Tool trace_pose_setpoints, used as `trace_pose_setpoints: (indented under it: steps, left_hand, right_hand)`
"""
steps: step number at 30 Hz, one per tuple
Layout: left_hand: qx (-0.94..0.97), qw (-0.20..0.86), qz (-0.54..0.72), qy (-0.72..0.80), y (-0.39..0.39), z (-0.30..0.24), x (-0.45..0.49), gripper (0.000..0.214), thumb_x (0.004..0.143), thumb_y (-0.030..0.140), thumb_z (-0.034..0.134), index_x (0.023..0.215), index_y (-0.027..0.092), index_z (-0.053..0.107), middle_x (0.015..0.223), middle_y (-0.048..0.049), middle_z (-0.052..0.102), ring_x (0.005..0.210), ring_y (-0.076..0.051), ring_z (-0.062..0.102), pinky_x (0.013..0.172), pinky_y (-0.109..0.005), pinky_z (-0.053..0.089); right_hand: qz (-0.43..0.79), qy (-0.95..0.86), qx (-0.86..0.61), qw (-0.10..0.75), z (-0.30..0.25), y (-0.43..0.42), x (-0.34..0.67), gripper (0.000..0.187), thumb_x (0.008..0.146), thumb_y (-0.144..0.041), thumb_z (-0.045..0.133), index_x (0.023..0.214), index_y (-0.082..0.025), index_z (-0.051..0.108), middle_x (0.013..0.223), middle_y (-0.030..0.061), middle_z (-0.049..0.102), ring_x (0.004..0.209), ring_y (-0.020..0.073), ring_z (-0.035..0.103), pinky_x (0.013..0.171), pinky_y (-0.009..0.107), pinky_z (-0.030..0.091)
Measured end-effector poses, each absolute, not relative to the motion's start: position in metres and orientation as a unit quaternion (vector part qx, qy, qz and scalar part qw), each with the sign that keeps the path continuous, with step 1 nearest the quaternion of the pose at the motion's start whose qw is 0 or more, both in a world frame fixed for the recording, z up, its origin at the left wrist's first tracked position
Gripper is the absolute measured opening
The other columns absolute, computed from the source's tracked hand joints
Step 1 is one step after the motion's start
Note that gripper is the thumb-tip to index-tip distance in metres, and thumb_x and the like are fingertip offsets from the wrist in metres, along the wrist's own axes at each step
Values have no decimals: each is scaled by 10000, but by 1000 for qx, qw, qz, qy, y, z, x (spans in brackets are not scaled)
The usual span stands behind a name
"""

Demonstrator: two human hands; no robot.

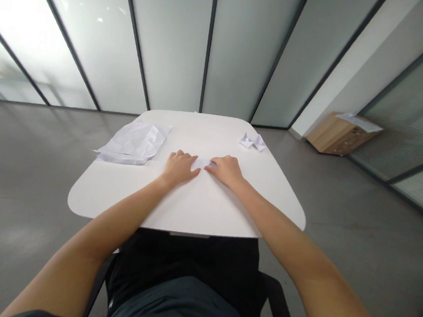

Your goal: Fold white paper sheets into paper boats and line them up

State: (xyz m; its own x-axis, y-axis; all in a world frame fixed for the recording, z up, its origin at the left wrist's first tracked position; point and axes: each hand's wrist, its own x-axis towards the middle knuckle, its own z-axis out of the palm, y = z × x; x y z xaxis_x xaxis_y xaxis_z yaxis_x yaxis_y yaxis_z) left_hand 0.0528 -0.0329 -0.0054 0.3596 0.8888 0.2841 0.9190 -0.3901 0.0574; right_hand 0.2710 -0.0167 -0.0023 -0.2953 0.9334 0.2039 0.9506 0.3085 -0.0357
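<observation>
Loose sheets [135, 143]: creased white paper at the left of the table [199, 209].
Left hand [180, 168]: thumb and forefinger apart, at the left end of the small paper [201, 164].
Small paper: on the table between both hands; probably light, thin, easily creased, best held gently by its ends.
Right hand [227, 170]: at its right end; cannot tell whether the fingers clamp it.
Folded papers [246, 141]: two, farther right; likely crushable.

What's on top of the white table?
A pile of paper, two folded papers, and a small paper between the left hand and right hand. The hands cover part of the small paper, and anything under the pile can't be seen.
</observation>
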Motion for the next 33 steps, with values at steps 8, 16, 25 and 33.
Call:
trace_pose_setpoints:
  steps: [8,16,25,33]
  left_hand:
    - [-808,-45,-148,-569,-15,-14,46,677,867,666,673,1334,176,669,1263,-195,643,1228,-382,598,1066,-480,445]
    - [-778,-133,-259,-557,-3,-21,42,503,848,462,767,1221,206,549,1166,-124,691,1076,-305,684,918,-395,520]
    - [-742,-276,-340,-507,-5,-19,46,466,884,460,725,1260,219,592,1149,-71,732,1087,-239,678,919,-339,510]
    - [-676,-482,-378,-409,-5,-13,48,508,999,613,518,1200,184,701,979,-49,736,842,-171,676,724,-262,532]
  right_hand:
    - [-7,-843,-517,148,-15,-6,272,458,1032,-450,595,1440,-247,643,1447,92,680,1285,300,592,1084,424,422]
    - [108,-800,-529,263,-20,1,269,744,987,-365,667,1633,-175,350,1193,90,791,1189,266,660,1087,436,441]
    - [262,-765,-476,348,-27,3,270,863,866,-236,715,1625,-198,306,996,21,789,925,203,718,911,353,531]
    - [318,-724,-475,387,-24,5,274,466,886,-228,644,1340,-227,539,963,17,771,768,177,730,827,347,582]
